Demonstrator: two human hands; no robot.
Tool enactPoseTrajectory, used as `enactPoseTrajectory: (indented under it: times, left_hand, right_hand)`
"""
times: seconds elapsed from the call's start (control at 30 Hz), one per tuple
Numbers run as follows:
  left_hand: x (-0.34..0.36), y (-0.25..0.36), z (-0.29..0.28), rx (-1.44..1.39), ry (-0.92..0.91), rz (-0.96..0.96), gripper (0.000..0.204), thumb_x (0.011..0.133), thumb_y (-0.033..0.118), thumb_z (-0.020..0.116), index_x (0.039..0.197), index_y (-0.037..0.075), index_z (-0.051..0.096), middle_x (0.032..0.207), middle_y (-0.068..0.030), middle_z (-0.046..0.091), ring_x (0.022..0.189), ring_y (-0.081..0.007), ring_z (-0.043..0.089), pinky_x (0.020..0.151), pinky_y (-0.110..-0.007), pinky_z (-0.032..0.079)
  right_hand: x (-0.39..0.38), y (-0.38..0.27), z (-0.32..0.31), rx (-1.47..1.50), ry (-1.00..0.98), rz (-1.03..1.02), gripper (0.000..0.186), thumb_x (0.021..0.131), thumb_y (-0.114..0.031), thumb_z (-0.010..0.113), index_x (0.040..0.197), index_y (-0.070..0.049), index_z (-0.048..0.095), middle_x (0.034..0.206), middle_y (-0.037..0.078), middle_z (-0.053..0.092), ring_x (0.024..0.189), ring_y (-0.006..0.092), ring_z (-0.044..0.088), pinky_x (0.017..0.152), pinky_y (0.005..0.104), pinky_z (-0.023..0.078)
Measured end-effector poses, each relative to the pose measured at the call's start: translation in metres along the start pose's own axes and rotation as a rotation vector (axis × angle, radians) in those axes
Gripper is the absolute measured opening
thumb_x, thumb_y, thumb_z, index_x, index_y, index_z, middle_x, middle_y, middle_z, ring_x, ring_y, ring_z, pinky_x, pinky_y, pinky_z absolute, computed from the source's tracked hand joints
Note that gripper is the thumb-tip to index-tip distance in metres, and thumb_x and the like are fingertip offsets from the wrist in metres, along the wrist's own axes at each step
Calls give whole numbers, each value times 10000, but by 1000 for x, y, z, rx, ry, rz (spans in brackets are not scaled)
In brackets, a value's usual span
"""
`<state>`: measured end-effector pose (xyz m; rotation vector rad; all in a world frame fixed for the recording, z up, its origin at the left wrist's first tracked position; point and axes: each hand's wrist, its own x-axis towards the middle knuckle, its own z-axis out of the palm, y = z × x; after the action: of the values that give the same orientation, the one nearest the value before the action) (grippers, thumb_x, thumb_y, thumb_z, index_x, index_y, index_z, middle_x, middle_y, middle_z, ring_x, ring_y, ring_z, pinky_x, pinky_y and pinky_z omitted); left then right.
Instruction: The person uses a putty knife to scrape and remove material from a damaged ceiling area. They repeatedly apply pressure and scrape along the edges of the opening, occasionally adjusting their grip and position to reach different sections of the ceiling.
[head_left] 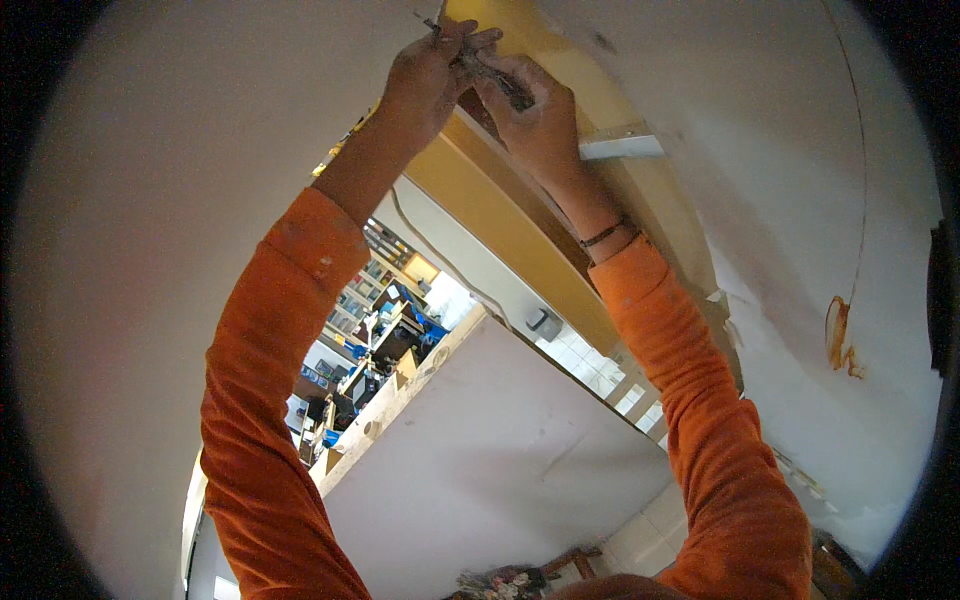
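Note:
Both my arms, in orange sleeves, reach up to the top of the view. My left hand (430, 75) is closed, its fingers round one end of a slim dark tool (515, 92), whose exact kind I cannot make out. A thin tip pokes out past the left fingers. Close beside it, my right hand (540, 115) pinches the tool's other, thicker end between thumb and fingers. Both hands look dusty. Just behind them are a yellow surface (540, 50) and a long tan wooden board (510, 240) running diagonally down to the right.
A short white strip (620, 147) juts out by my right wrist. Pale surfaces flank both arms, and a large white panel (480, 430) lies below. On the right, a thin cord (862, 180) ends in an orange-brown tangle (838, 335). Shelves (350, 308) and a grey bin (543, 323) stand beyond.

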<state>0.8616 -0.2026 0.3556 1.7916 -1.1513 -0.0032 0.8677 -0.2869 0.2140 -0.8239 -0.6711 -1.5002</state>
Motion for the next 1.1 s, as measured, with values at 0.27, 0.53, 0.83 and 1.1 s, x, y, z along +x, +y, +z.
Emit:
enactPoseTrajectory:
  times: [0.27, 0.53, 0.83, 1.1]
  left_hand:
    - [-10, -3, -7, 233, 111, 49, 314, 1065, 193, 470, 1271, -14, 584, 1137, -102, 683, 1057, -198, 655, 952, -320, 532]
    - [-10, -1, -13, 216, 116, 53, 260, 1024, 86, 498, 1233, -27, 603, 1187, -142, 678, 1141, -220, 651, 1009, -311, 534]
    - [-11, -8, -22, 293, 78, 278, 350, 961, 216, 696, 1160, -66, 637, 1062, -108, 693, 964, -185, 677, 857, -298, 556]
    - [-16, 5, -13, 215, 193, 63, 304, 965, 196, 683, 1140, -52, 665, 1039, -121, 697, 897, -204, 695, 813, -313, 577]
  right_hand:
    - [8, -2, -20, 1147, -226, 707, 284, 950, -174, 676, 1214, -76, 639, 967, 85, 699, 597, 90, 555, 464, 210, 426]
    - [-8, -4, 13, -410, 133, -246, 233, 954, -184, 677, 1152, -60, 677, 926, 64, 700, 589, 136, 593, 502, 282, 496]
    - [3, -16, -5, 526, -70, 548, 249, 953, -191, 656, 1183, -98, 678, 932, 79, 700, 564, 166, 594, 501, 304, 507]
    - [-13, -18, 15, -674, 87, -296, 372, 918, -176, 657, 1290, -157, 647, 1007, 110, 706, 687, 277, 687, 610, 386, 588]
